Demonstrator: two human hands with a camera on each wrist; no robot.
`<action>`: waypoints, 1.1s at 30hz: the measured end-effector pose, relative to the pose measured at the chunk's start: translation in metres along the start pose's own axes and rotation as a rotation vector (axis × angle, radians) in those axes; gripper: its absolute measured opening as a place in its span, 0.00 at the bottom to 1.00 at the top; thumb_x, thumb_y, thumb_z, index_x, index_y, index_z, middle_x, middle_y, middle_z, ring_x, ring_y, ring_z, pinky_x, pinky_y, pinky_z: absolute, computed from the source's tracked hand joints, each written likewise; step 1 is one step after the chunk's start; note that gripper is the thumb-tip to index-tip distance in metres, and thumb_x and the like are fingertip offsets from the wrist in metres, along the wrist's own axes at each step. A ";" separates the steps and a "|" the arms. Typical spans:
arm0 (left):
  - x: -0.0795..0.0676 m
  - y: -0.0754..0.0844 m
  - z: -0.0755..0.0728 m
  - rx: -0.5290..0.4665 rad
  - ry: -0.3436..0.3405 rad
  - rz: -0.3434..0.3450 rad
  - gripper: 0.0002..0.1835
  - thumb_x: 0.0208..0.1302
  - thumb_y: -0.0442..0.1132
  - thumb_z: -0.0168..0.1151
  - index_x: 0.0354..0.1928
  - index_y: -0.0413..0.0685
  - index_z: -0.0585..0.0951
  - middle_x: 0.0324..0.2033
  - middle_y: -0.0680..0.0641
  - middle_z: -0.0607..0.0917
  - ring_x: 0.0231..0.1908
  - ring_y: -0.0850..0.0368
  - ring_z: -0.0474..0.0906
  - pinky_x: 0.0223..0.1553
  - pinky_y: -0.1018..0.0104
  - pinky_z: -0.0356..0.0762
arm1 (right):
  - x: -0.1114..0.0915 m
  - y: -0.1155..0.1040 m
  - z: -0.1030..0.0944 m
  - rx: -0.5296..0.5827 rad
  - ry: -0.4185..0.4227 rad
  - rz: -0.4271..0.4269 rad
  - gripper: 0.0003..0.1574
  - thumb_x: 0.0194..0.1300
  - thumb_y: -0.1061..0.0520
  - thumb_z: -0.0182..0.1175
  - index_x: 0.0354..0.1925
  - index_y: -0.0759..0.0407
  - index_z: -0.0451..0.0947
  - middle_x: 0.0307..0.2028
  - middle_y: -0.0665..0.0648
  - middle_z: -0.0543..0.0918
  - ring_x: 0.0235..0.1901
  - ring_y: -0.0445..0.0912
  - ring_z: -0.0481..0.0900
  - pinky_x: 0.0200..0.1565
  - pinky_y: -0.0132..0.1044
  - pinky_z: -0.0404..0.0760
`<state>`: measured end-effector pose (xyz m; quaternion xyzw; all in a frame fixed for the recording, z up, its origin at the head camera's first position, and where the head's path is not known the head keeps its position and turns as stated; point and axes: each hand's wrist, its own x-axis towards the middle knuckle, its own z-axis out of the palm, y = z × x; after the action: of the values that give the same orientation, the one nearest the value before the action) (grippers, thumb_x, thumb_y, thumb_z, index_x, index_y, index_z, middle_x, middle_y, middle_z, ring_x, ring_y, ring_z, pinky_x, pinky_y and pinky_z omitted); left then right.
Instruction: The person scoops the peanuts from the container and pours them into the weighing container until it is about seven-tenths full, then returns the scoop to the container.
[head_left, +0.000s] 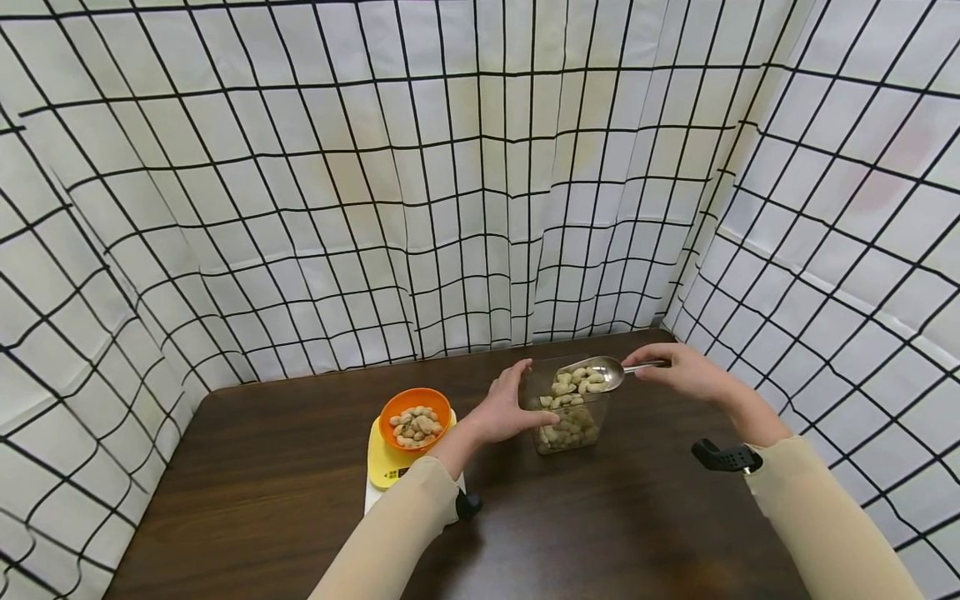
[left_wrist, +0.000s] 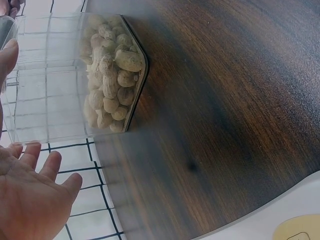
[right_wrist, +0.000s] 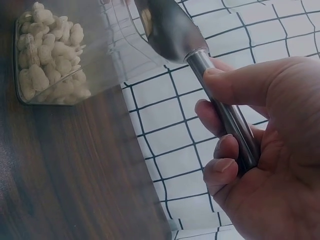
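A clear plastic container (head_left: 570,433) stands on the table, its lower part filled with peanuts in the shell (left_wrist: 112,75). My left hand (head_left: 504,406) spans its left side near the rim, thumb on the near face and fingers toward the far side. In my right hand (head_left: 686,372) is the handle of a metal scoop (right_wrist: 172,30), gripped between thumb and curled fingers. The scoop, loaded with several peanuts (head_left: 583,380), hangs over the container's open top. Its bowl is partly out of frame in the right wrist view.
Left of the container, an orange bowl (head_left: 385,425) with peanuts sits on a yellow-topped kitchen scale (head_left: 380,468). My left forearm partly covers the scale. White curtains (head_left: 450,208) with black grid lines surround the dark wooden table (head_left: 247,467) at the back and sides.
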<state>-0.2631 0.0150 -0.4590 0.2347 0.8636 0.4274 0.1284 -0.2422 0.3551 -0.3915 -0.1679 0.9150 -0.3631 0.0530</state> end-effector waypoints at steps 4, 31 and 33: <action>0.000 0.000 0.000 0.000 0.002 0.001 0.58 0.59 0.62 0.73 0.82 0.59 0.48 0.78 0.47 0.53 0.77 0.42 0.48 0.70 0.38 0.57 | -0.002 0.002 0.001 -0.008 0.009 0.010 0.17 0.77 0.50 0.58 0.59 0.51 0.83 0.60 0.60 0.80 0.54 0.55 0.78 0.51 0.52 0.76; -0.021 0.005 -0.026 -0.052 0.039 0.046 0.63 0.54 0.62 0.76 0.83 0.69 0.43 0.78 0.55 0.56 0.75 0.53 0.53 0.69 0.43 0.62 | -0.002 -0.016 0.008 0.034 0.063 0.021 0.19 0.76 0.49 0.60 0.61 0.52 0.82 0.65 0.63 0.74 0.55 0.55 0.79 0.51 0.51 0.78; -0.026 0.005 -0.033 -0.034 0.046 0.067 0.63 0.55 0.61 0.76 0.83 0.68 0.43 0.78 0.55 0.55 0.75 0.53 0.53 0.69 0.45 0.62 | -0.001 -0.018 0.009 0.030 0.068 0.023 0.19 0.76 0.49 0.60 0.61 0.51 0.82 0.66 0.63 0.74 0.55 0.55 0.79 0.51 0.50 0.78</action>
<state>-0.2531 -0.0180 -0.4343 0.2513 0.8506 0.4514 0.0980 -0.2340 0.3372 -0.3858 -0.1442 0.9125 -0.3818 0.0283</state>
